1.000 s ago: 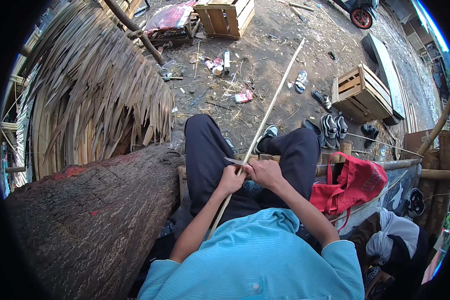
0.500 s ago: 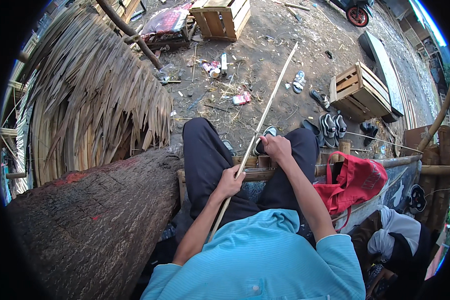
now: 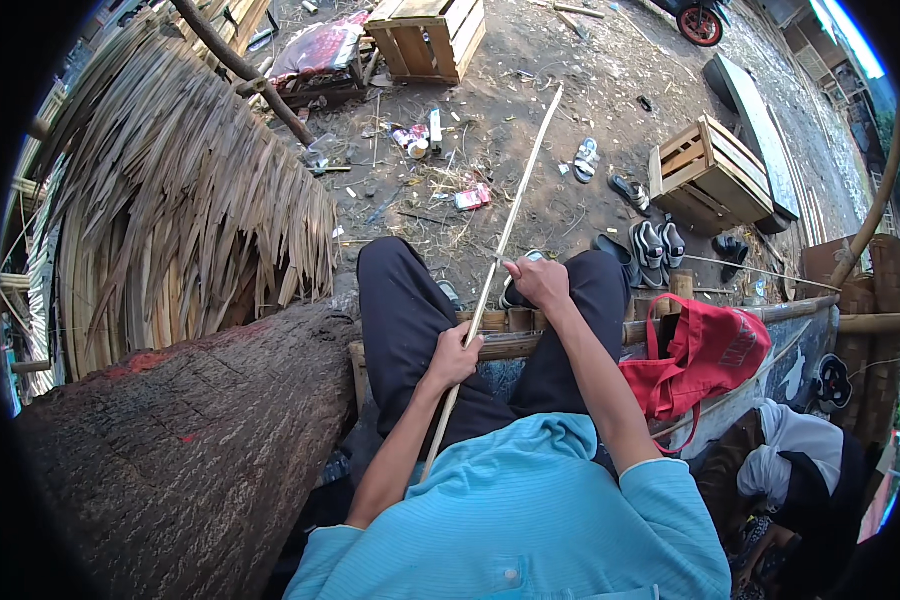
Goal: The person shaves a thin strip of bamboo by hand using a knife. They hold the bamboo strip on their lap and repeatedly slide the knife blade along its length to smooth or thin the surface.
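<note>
Left hand (image 3: 457,357) grips long thin pale bamboo strip (image 3: 510,220) near its lower end; right hand (image 3: 536,282) pinches strip farther up. Strip crosses horizontal bamboo rail (image 3: 510,345), long axis running up-right from rail toward dirt ground. Right hand nearer free far end.

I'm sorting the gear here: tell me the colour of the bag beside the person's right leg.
The bag is red, clearest in the head view, its only view.

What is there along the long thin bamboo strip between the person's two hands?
Head view: only bare bamboo strip between left hand and right hand, crossing the dark trousers.
</note>
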